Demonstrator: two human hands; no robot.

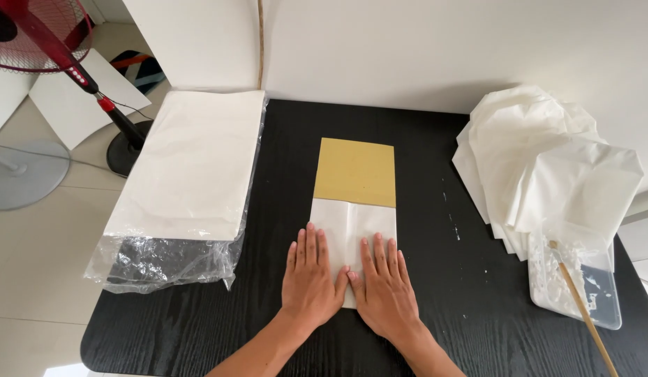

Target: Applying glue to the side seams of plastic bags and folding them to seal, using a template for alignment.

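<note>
A tan cardboard rectangle (355, 170) lies flat in the middle of a black table (435, 279). White paper (354, 222) is folded over its near half. My left hand (310, 276) and my right hand (383, 283) lie side by side, palms down, fingers spread, pressing the near part of the white paper. The thumbs almost touch. Neither hand holds anything.
A tall stack of white paper (195, 160) in clear plastic wrap sits at the table's left edge. A pile of folded white paper pieces (547, 164) lies at right. A clear plastic tray (582, 286) with a wooden stick (582, 300) is near right. A red fan (45, 35) stands on the floor at left.
</note>
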